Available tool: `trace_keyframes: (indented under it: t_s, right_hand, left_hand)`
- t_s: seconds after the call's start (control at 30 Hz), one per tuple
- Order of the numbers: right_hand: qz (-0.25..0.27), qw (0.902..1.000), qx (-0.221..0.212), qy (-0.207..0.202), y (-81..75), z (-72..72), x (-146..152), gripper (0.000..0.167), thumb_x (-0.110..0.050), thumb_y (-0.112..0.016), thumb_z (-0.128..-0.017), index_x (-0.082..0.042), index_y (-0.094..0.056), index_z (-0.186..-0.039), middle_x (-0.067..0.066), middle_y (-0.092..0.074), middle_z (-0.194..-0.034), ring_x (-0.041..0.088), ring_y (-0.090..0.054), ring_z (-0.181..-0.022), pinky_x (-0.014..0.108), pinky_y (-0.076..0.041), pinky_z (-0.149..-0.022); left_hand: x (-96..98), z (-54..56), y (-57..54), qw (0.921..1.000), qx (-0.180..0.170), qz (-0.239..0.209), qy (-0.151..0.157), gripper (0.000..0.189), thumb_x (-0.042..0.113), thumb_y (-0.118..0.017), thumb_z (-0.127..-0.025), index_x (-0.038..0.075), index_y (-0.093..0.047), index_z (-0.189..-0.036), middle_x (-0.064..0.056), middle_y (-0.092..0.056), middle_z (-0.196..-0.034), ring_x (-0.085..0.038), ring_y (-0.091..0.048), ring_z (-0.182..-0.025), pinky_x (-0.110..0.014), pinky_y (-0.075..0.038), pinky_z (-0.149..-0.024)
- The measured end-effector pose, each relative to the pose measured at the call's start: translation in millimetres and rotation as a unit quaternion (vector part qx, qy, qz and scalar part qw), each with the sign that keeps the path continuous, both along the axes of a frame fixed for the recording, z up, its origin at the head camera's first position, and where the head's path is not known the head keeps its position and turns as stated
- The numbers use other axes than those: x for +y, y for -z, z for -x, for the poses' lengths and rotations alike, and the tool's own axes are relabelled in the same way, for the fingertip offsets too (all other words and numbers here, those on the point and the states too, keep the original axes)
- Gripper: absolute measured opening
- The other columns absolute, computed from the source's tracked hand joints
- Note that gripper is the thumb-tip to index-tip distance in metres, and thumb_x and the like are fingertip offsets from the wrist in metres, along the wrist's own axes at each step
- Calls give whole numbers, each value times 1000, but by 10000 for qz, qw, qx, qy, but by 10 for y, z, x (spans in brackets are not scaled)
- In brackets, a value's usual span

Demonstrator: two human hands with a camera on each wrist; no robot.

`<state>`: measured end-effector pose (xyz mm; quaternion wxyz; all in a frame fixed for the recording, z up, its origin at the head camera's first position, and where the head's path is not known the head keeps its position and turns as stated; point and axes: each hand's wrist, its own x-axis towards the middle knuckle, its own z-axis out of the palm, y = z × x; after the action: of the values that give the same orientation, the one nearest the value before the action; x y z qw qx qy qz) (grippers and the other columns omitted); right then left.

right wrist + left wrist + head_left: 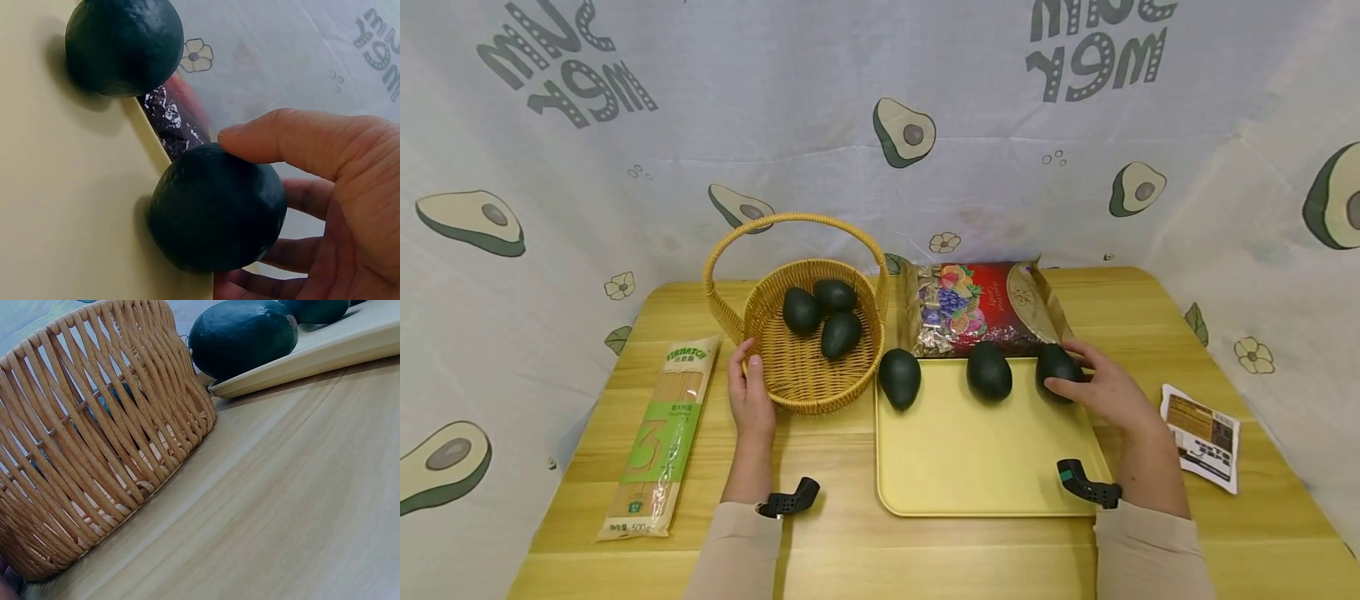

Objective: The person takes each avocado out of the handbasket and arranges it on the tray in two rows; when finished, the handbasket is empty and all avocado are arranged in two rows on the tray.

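My right hand [1108, 387] grips a dark green avocado [1058, 372] at the far right corner of the yellow tray [985, 467]. In the right wrist view, the thumb lies over the top of this avocado [215, 212] and the other fingers reach behind it. Two more avocados, one in the middle [988, 372] and one at the left [899, 379], lie along the tray's far edge. My left hand [752, 404] touches the left side of the wicker basket [805, 379], its fingers fairly straight. Three avocados [841, 335] lie inside the basket, under its tall handle.
Behind the tray lies a red and gold bag of candy [981, 308]. A long spaghetti packet [662, 442] is on the table's left side. On the right, beyond my forearm, there is a small white and brown packet [1201, 437]. A printed curtain [820, 108] hangs behind the table.
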<state>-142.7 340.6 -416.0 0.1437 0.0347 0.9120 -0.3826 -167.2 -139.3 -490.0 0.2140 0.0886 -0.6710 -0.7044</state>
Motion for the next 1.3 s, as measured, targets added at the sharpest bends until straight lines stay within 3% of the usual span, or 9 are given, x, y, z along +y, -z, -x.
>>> trace_keyframes:
  t_s: [0.57, 0.7, 0.87, 1.1, 1.3]
  right_hand:
    - [181, 9997, 55, 163, -12, 0, -56, 88, -43, -69, -97, -6, -22, -162, 35, -34, -154, 54, -41, -135, 61, -45, -99]
    - [129, 9996, 175, 178, -25, -5, -46, 76, -34, -65, -100, -5, -28, -160, 34, -32, -156, 54, -43, -134, 57, -48, -97]
    - [-184, 9992, 348, 115, -49, -12, -35, 56, -26, -59, -103, -3, -45, -151, 38, -35, -151, 53, -50, -124, 41, -49, -86]
    - [-551, 9972, 492, 140, -42, 0, -77, 70, -44, -70, -95, -4, -46, -147, 35, -46, -145, 51, -51, -123, 59, -46, -94]
    - [-490, 9973, 509, 182, -15, -7, -74, 72, -43, -67, -97, -2, -41, -150, 38, -44, -146, 55, -45, -129, 66, -41, -101]
  left_hand:
    - [-1, -6, 19, 10000, -58, -45, 15, 42, 23, -42, -109, -1, -45, -143, -8, -40, -158, -21, -24, -154, -47, -19, -124]
    - [1, -8, 14, 10000, -37, -25, 14, 42, 23, -41, -109, -1, -45, -144, -8, -40, -158, -20, -24, -154, -46, -18, -124]
    - [2, -9, 6, 10000, -13, -10, 26, 42, 23, -41, -109, -1, -45, -144, -8, -40, -158, -20, -26, -153, -46, -20, -123]
    - [6, -19, 9, 9999, -48, -80, 56, 41, 23, -41, -110, 0, -45, -144, -9, -38, -159, -22, -25, -153, -46, -20, -123]
    - [9, -18, 7, 9996, 108, -221, 128, 42, 21, -41, -110, -4, -42, -144, -11, -35, -160, -22, -21, -155, -46, -17, -125]
